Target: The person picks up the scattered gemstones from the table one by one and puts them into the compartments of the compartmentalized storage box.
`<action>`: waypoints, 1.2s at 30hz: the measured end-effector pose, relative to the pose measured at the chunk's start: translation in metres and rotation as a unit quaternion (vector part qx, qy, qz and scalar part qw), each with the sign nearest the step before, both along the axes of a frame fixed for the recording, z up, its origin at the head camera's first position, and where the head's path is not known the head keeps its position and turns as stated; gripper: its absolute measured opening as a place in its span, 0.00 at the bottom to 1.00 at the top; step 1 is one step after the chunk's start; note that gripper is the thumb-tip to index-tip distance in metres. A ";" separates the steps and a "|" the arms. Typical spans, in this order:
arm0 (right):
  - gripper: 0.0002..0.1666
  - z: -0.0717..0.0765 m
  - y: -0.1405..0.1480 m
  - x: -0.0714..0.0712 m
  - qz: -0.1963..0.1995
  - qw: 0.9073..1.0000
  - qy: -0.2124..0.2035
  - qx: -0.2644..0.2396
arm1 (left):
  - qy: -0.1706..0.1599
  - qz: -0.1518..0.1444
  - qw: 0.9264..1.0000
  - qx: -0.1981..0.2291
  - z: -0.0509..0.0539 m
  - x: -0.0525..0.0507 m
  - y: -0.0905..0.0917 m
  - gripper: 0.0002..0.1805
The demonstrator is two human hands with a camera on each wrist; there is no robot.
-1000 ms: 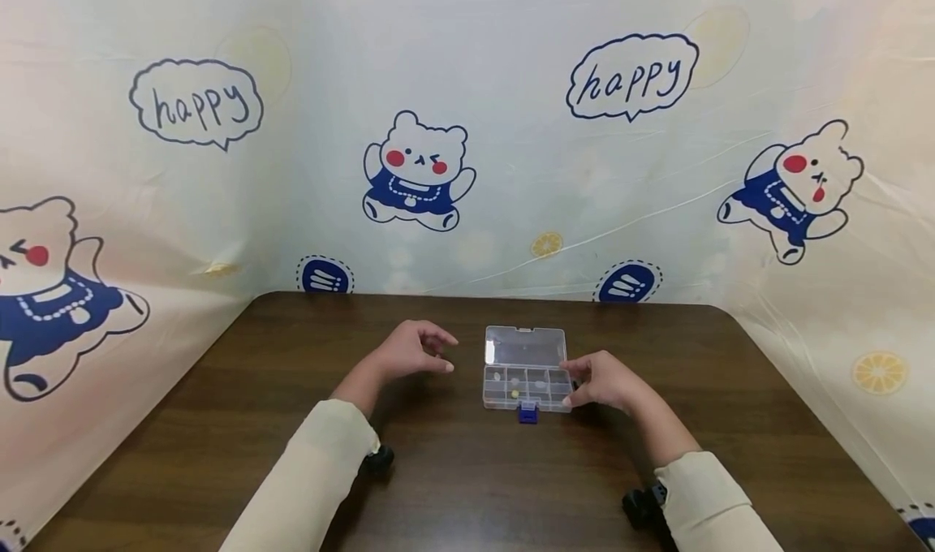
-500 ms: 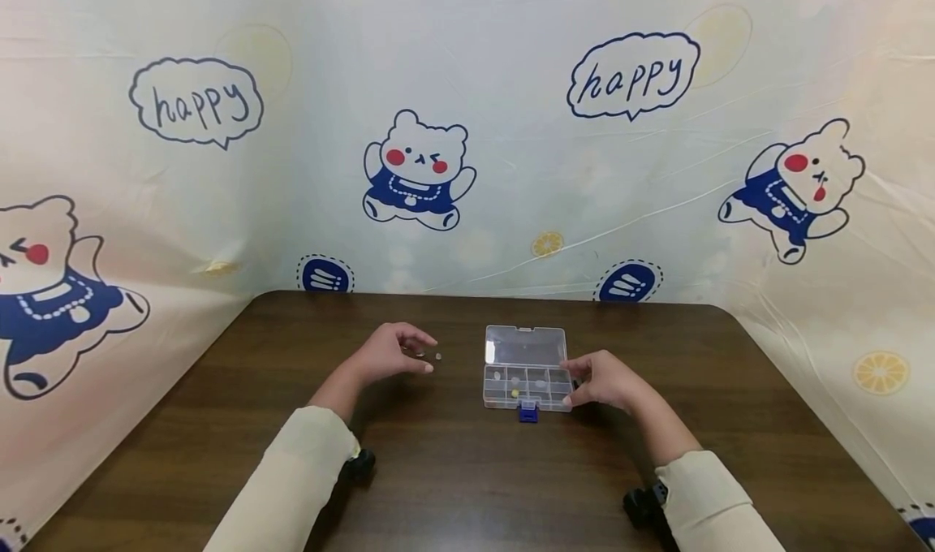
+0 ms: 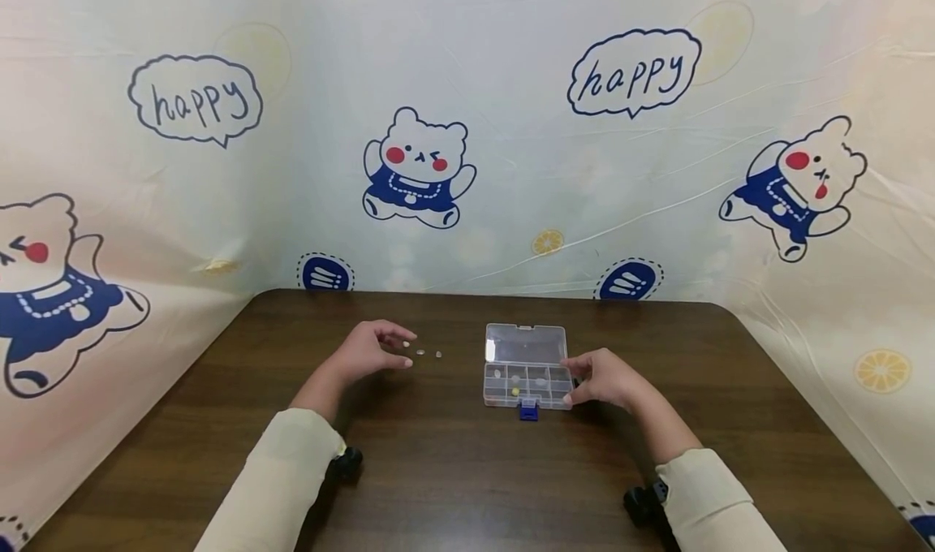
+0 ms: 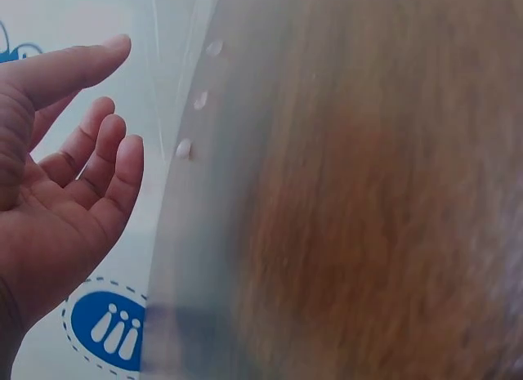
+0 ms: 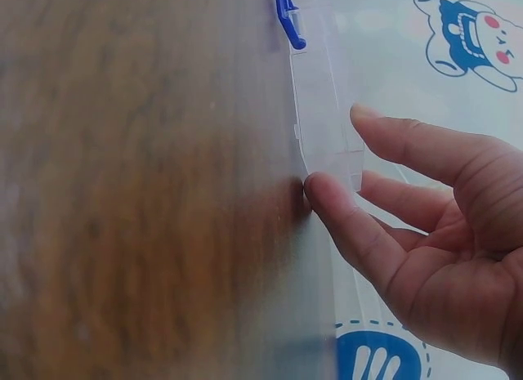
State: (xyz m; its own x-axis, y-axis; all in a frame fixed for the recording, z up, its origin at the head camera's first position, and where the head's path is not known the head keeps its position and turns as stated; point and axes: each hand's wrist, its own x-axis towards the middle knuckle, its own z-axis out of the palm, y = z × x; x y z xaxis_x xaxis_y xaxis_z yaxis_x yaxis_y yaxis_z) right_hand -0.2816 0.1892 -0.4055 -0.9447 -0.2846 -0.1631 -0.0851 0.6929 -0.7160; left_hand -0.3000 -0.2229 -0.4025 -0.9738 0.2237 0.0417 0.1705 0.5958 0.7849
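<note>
A clear plastic compartment box (image 3: pixel 497 396) with a blue latch (image 3: pixel 528 411) lies on the table, its lid (image 3: pixel 526 345) tipped back. Small whitish pieces and one yellow piece (image 3: pixel 515 392) sit in some compartments. My right hand (image 3: pixel 606 381) holds the box's right end between thumb and fingers; the right wrist view shows fingertips at the box (image 5: pixel 323 110). To the left, my left hand (image 3: pixel 365 349) hovers with loosely bent fingers and nothing between them. Just by its fingertips lie three small whitish pieces (image 3: pixel 438 355), which also show as pale pieces (image 4: pixel 201 100) in the left wrist view.
The dark wooden table (image 3: pixel 453 479) reaches back to a printed curtain (image 3: pixel 511 170) that hangs behind it and at both sides. Each wrist wears a small black camera (image 3: pixel 346 464).
My left hand has moved leftward, away from the box, and small whitish pieces have come into view beside its fingertips. The right hand and the box have stayed in place.
</note>
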 end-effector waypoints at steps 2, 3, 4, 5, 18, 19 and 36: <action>0.38 0.001 0.000 0.000 0.000 1.000 0.000 -0.001 | -0.001 0.007 1.000 0.005 0.001 0.000 -0.004 0.22; 0.38 0.001 0.000 0.000 0.000 1.000 0.000 -0.002 | -0.003 0.010 1.000 0.008 0.001 -0.001 -0.005 0.21; 0.38 0.001 0.000 0.000 0.001 1.000 0.000 -0.001 | -0.005 0.013 1.000 0.009 0.001 -0.001 -0.007 0.21; 0.38 0.002 0.000 0.000 0.001 1.000 0.000 -0.001 | -0.005 0.014 1.000 0.012 0.001 -0.002 -0.009 0.21; 0.38 0.003 0.000 -0.001 0.004 1.000 -0.002 -0.001 | -0.012 0.019 1.000 0.003 -0.005 -0.019 -0.024 0.24; 0.38 0.002 0.000 -0.002 0.003 1.000 -0.002 -0.002 | -0.012 0.018 1.000 -0.001 -0.005 -0.020 -0.025 0.24; 0.38 0.001 -0.001 -0.001 0.004 1.000 -0.003 0.004 | -0.020 -0.009 0.999 -0.042 -0.021 -0.042 -0.021 0.19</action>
State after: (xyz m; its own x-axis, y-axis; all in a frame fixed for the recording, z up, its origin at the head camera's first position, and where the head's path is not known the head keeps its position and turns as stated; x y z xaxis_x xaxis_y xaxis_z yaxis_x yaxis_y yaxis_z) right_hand -0.2829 0.1885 -0.4047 -0.9413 -0.2912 -0.1706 -0.0874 0.6985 -0.7103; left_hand -0.3418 -0.2436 -0.4232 -0.9701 0.2422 -0.0160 0.1519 0.6574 0.7381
